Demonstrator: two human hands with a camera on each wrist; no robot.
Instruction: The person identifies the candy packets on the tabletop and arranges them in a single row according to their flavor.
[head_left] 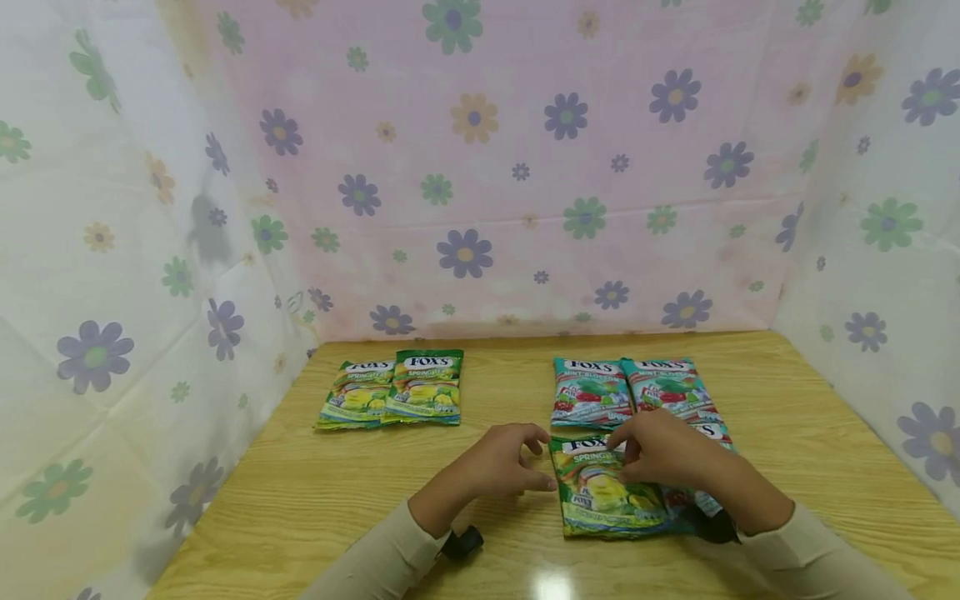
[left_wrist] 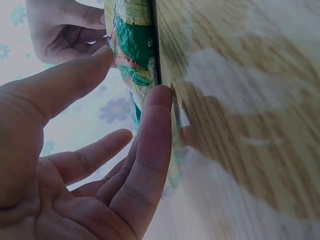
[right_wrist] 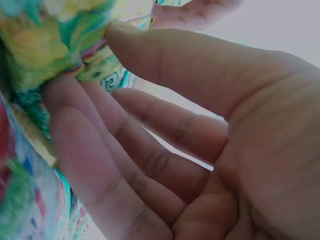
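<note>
A green and yellow Fox's Spring Tea candy bag (head_left: pixel 592 492) lies at the front, right of the table's middle. Its right side is pinched by my right hand (head_left: pixel 671 450), the thumb (right_wrist: pixel 135 47) on the printed face and the fingers at the edge. At the left edge of the same bag is my left hand (head_left: pixel 498 462), thumb and fingers spread apart, fingertips close to the edge. Partly hidden under my right hand is a teal Fox's bag (head_left: pixel 716 432), beside the green one. Two teal Mint Blossom bags (head_left: pixel 591 393) lie just behind.
Two more green Spring Tea bags (head_left: pixel 425 387) lie overlapping at the back left of the wooden table (head_left: pixel 337 500). Flowered cloth (head_left: pixel 517 200) encloses the back and both sides. A dark wrist strap piece (head_left: pixel 463 543) shows below my left wrist.
</note>
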